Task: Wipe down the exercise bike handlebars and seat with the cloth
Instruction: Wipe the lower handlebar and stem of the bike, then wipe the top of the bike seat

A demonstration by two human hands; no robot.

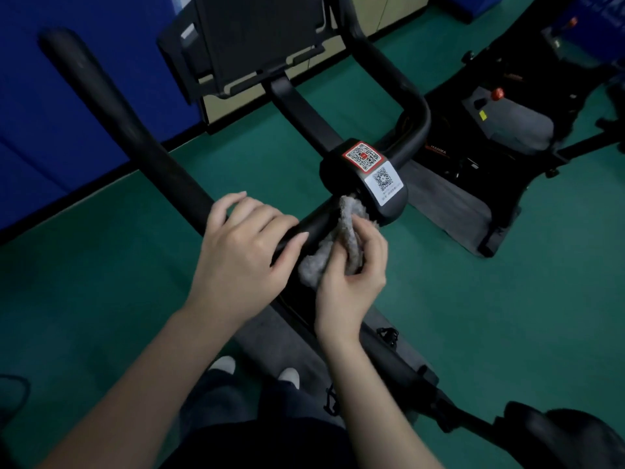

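The black handlebars (142, 143) of an exercise bike cross the view, joined at a centre clamp (363, 177) with two QR stickers. My left hand (243, 252) lies over the left bar near the clamp, fingers curled round it. My right hand (351, 279) grips a grey fluffy cloth (348, 228) and holds it against the bar just beside the clamp. The black seat (561, 438) shows at the bottom right corner, partly cut off by the frame edge.
A black tablet holder (257, 38) stands behind the bars. A second machine (514, 123) on a grey mat (453, 201) sits at the right. Green floor (101, 299) surrounds the bike; blue wall panels (40, 130) run along the left. My shoes (223, 365) stand below.
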